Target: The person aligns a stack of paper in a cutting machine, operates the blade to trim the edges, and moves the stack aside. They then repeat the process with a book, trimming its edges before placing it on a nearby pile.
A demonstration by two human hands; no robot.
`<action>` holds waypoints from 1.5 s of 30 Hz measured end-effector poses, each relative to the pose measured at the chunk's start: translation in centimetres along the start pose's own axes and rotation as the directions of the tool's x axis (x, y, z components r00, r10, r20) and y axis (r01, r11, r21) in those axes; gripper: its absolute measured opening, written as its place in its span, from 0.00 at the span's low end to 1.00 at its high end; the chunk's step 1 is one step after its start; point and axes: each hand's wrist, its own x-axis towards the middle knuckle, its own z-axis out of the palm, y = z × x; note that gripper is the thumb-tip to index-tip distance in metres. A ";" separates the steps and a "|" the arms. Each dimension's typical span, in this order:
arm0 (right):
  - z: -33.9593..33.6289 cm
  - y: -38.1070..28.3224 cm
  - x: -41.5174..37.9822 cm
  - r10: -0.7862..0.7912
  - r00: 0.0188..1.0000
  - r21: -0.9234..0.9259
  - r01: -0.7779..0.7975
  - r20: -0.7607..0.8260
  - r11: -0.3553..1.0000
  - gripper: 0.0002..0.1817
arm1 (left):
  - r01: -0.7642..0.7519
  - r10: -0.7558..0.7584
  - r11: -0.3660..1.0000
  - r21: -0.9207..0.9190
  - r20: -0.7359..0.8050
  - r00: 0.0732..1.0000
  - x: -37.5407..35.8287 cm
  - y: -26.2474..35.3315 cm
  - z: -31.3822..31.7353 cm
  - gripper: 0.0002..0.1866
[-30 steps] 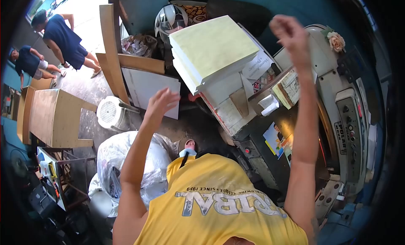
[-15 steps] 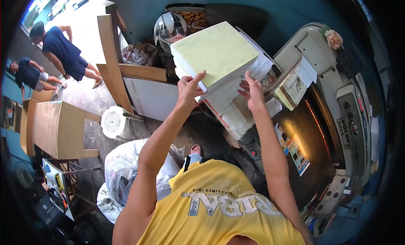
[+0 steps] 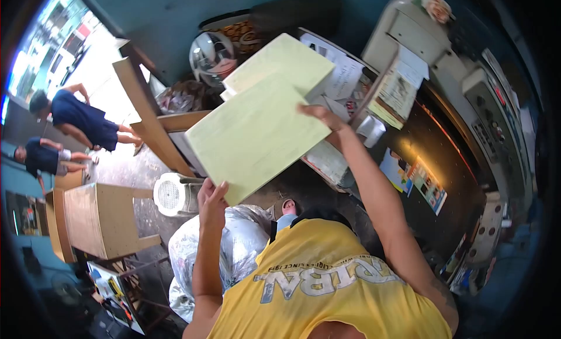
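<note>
A pale yellow-green stack of paper point(image 3: 257, 137) is held out in front of me, tilted, with its broad face toward the camera. My left hand point(image 3: 214, 197) pinches its near lower corner, thumb on top. At the opposite side my right hand point(image 3: 324, 117) grips the right edge; some of its fingers are hidden. Behind, and partly covered by the held stack, a second pale yellow-green paper stack point(image 3: 292, 61) rests on the cluttered worktop. Printed white sheets point(image 3: 339, 70) lie just right of that second stack.
Right of me stands a large grey machine point(image 3: 409, 32) with a dark board carrying colourful leaflets point(image 3: 429, 184). A filled plastic sack point(image 3: 234, 240) sits by my legs, near a white stool point(image 3: 169, 194). Wooden furniture point(image 3: 96, 216) and two people point(image 3: 82, 120) are at left.
A pale paper stack has come away from the pile and moved toward me, down and left, between both hands. The other stack stays on the worktop. The view has shifted slightly.
</note>
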 end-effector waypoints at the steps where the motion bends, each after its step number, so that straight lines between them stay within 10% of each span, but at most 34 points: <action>1: 0.5 -0.2 -0.2 0.065 0.997 -0.118 -0.069 -0.039 0.991 0.41 | -0.029 0.029 1.000 0.007 0.001 1.000 -0.5 -0.6 -0.5 0.19; 5: 0.6 4.6 -3.2 -0.150 0.932 -0.389 0.011 -0.330 0.921 0.40 | 0.020 -0.023 0.998 -0.055 -0.057 0.998 -4.0 -3.6 -4.8 0.26; 7: 2.5 3.6 -8.8 -0.070 0.981 -0.206 0.032 -0.179 0.978 0.39 | 0.107 -0.105 0.993 -0.050 0.054 0.993 -6.8 -3.2 -4.6 0.29; 13: -2.1 10.5 -20.4 0.089 0.881 -0.014 -0.108 -0.464 0.994 0.34 | 0.270 -0.283 0.957 0.111 0.136 0.949 -10.4 -4.9 0.9 0.37; 24: -19.8 13.8 -42.5 0.043 0.696 0.233 0.182 -0.717 0.955 0.27 | 0.409 -0.565 0.822 0.396 0.476 0.674 -8.1 -17.7 24.9 0.30; 29: -28.8 14.1 -50.6 -0.061 0.464 0.195 0.483 -0.884 0.854 0.23 | 0.329 -0.659 0.751 0.572 0.618 0.429 -3.2 -25.6 41.6 0.24; 39: -46.7 18.1 -60.5 -0.158 0.116 -0.011 0.770 -0.981 0.638 0.24 | -0.116 -0.726 0.672 0.732 0.681 0.093 2.4 -43.3 71.7 0.25; 42: -48.0 20.5 -61.7 -0.135 0.092 -0.003 0.816 -0.987 0.578 0.26 | -0.658 -0.845 0.258 0.708 0.495 0.202 1.3 -42.8 76.8 0.29; 45: -48.1 20.9 -62.3 -0.111 0.029 -0.037 0.838 -0.993 0.544 0.27 | -0.878 -0.307 0.086 0.470 0.851 0.426 4.1 -42.8 78.6 0.31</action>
